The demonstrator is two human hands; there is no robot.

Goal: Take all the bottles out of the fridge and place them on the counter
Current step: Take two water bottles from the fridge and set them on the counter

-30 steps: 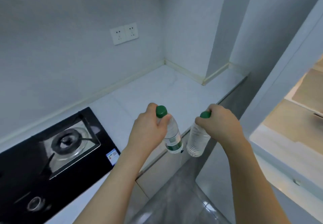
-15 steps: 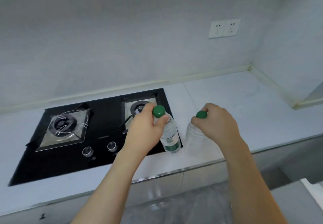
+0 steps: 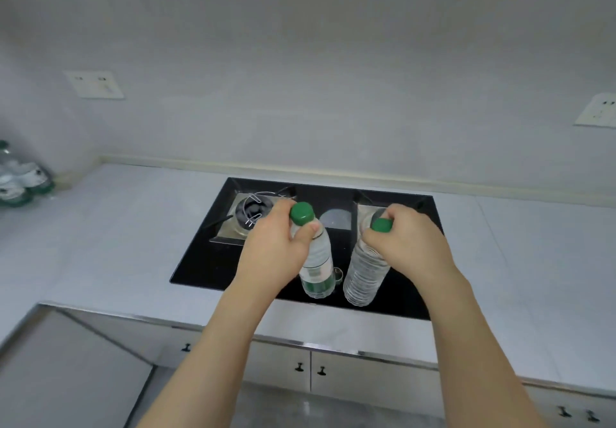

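Note:
My left hand (image 3: 275, 247) grips a clear water bottle with a green cap and a green label (image 3: 316, 260) by its neck. My right hand (image 3: 405, 240) grips a second clear, ribbed bottle with a green cap (image 3: 365, 269) by its top. Both bottles hang upright in the air above the front of the black hob (image 3: 393, 294). Several more green-capped bottles (image 3: 20, 180) stand together on the white counter (image 3: 110, 244) at the far left edge of the view. The fridge is out of view.
The hob has two burners (image 3: 253, 210) and sits in the middle of the counter. Wall sockets (image 3: 95, 84) are on the back wall at left and right. Cabinet doors with small dark handles (image 3: 310, 369) run below the counter edge.
My view has swung left along the counter, so the hob now lies under both hands and the bottles at far left have come into sight. Both hands keep their grip on the bottles.

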